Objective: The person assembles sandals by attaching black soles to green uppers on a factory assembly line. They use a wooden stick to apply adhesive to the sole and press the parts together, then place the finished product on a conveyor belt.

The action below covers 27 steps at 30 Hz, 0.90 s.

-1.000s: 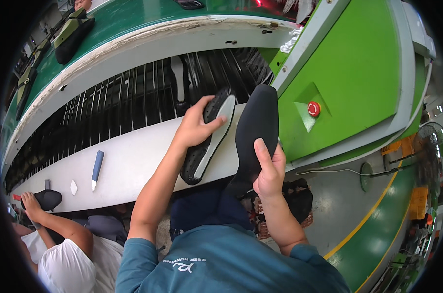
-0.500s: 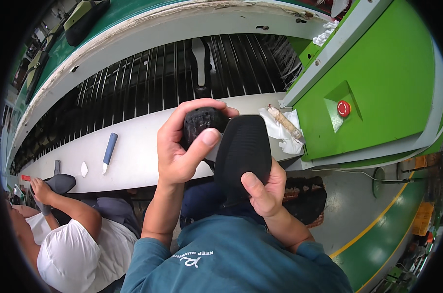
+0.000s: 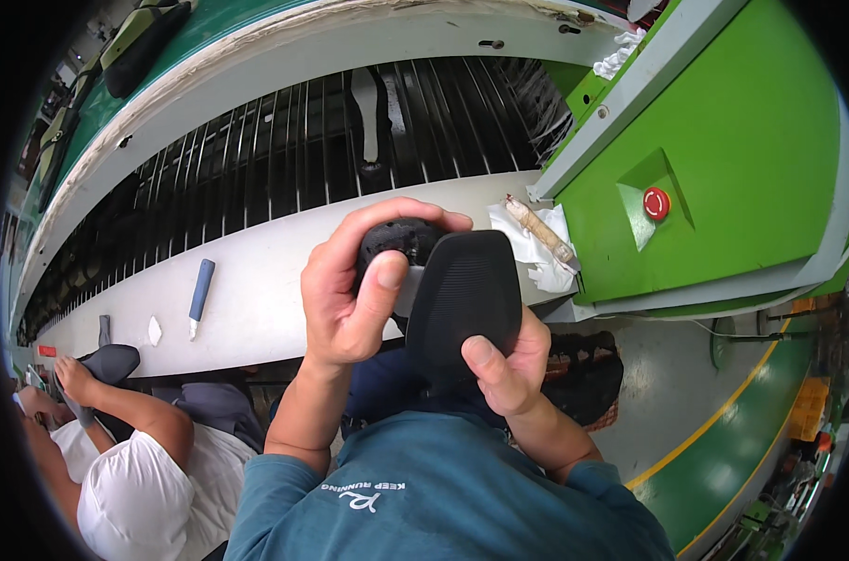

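Observation:
My left hand is wrapped around a black rounded piece that looks like the end of a shoe upper, its thumb pressed on the near side and its fingers curled over the far side. A black ribbed shoe sole is gripped in my right hand, thumb on the visible ribbed face. The sole stands tilted up just right of the upper and overlaps part of it, so I cannot tell whether the two touch. Both are held in the air over the near edge of the white worktop.
On the worktop lie a blue-handled brush, a white scrap and a wrapped stick on white cloth. Beyond, a roller conveyor carries a shoe part. A green machine housing with a red stop button stands right. A co-worker sits left.
The sole has tipped so its upper end sits slightly lower. My left fingers reach farther right over the upper, and more of its dark inner side shows. The view has shifted slightly.

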{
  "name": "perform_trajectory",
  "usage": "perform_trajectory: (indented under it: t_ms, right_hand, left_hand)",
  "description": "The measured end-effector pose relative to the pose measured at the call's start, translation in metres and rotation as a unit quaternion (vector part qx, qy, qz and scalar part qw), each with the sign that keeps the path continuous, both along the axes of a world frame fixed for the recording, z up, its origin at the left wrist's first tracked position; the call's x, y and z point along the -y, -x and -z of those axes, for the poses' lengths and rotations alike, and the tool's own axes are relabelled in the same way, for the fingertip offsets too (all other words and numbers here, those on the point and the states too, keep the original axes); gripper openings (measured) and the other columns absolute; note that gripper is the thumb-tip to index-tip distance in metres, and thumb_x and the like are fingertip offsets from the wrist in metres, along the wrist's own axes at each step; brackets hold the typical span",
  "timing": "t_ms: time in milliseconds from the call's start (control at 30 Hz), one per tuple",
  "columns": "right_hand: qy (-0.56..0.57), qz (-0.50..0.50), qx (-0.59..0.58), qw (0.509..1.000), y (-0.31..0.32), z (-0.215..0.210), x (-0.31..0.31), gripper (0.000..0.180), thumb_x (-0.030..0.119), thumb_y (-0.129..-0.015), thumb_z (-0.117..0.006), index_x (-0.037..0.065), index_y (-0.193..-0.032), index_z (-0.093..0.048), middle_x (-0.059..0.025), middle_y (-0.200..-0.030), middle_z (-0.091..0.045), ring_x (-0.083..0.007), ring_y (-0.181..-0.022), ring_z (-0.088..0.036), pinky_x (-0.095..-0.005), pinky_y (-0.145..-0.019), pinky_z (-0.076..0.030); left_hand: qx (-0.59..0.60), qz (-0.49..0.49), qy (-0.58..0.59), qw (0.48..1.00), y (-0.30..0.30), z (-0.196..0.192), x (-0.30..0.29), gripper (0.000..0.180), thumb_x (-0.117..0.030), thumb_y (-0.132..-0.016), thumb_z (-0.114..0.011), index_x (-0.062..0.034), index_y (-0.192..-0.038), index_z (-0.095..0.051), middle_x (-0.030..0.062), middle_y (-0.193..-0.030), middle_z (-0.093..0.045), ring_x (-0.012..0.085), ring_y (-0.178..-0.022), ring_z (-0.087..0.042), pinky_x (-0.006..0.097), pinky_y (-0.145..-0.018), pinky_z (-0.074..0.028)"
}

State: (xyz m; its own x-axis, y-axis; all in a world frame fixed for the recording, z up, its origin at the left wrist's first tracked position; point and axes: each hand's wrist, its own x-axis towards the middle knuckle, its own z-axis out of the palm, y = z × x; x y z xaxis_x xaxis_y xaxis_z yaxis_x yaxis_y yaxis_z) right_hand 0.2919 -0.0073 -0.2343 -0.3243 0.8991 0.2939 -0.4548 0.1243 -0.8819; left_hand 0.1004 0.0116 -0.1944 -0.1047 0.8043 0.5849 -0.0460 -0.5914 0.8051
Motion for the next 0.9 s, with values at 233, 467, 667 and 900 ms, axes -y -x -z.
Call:
perform_trajectory:
  t_ms: [233, 467, 667, 900]
  right_hand:
    - [0.002, 0.140, 0.041, 0.989, -0.002, 0.011, -0.085, 0.038, 0.013, -0.106, -0.070, -0.005, -0.138, -0.059, -0.0091, -0.124, -0.072, -0.0138, -0.109, -0.068, -0.0298, -0.098, -0.054]
    - [-0.263, 0.255, 0.509, 0.779, -0.010, 0.086, -0.154, 0.045, 0.016, -0.094, -0.078, 0.004, -0.136, -0.067, -0.0116, -0.118, -0.072, -0.0279, -0.107, -0.069, -0.0403, -0.097, -0.055]
    - [-0.230, 0.207, 0.681, 0.664, -0.061, 0.091, -0.162, 0.042, 0.013, -0.091, -0.076, 0.007, -0.132, -0.072, -0.0149, -0.121, -0.068, -0.0370, -0.110, -0.065, -0.0482, -0.097, -0.053]
    - [-0.234, 0.227, 0.591, 0.738, -0.079, 0.070, -0.156, 0.038, 0.017, -0.096, -0.074, 0.009, -0.133, -0.071, -0.0144, -0.113, -0.068, -0.0375, -0.105, -0.066, -0.0464, -0.090, -0.054]
  left_hand:
    - [0.023, -0.007, 0.011, 1.000, 0.009, 0.004, -0.002, 0.039, -0.023, -0.111, -0.055, 0.0094, -0.132, -0.060, 0.0232, -0.116, -0.076, 0.0294, -0.108, -0.076, 0.042, -0.097, -0.060]
    - [0.032, -0.010, -0.007, 0.999, 0.011, 0.009, -0.010, 0.040, -0.027, -0.112, -0.054, 0.0073, -0.133, -0.059, 0.0214, -0.113, -0.077, 0.0254, -0.103, -0.075, 0.038, -0.093, -0.060]
    - [0.073, -0.001, 0.005, 0.997, 0.008, 0.008, -0.004, 0.035, -0.021, -0.106, -0.062, 0.0072, -0.127, -0.062, 0.0195, -0.108, -0.077, 0.0243, -0.101, -0.075, 0.037, -0.093, -0.060]
    - [0.026, -0.015, 0.009, 1.000, 0.000, 0.009, -0.007, 0.035, -0.016, -0.097, -0.075, 0.0065, -0.122, -0.065, 0.0173, -0.106, -0.077, 0.0229, -0.099, -0.075, 0.037, -0.092, -0.059]
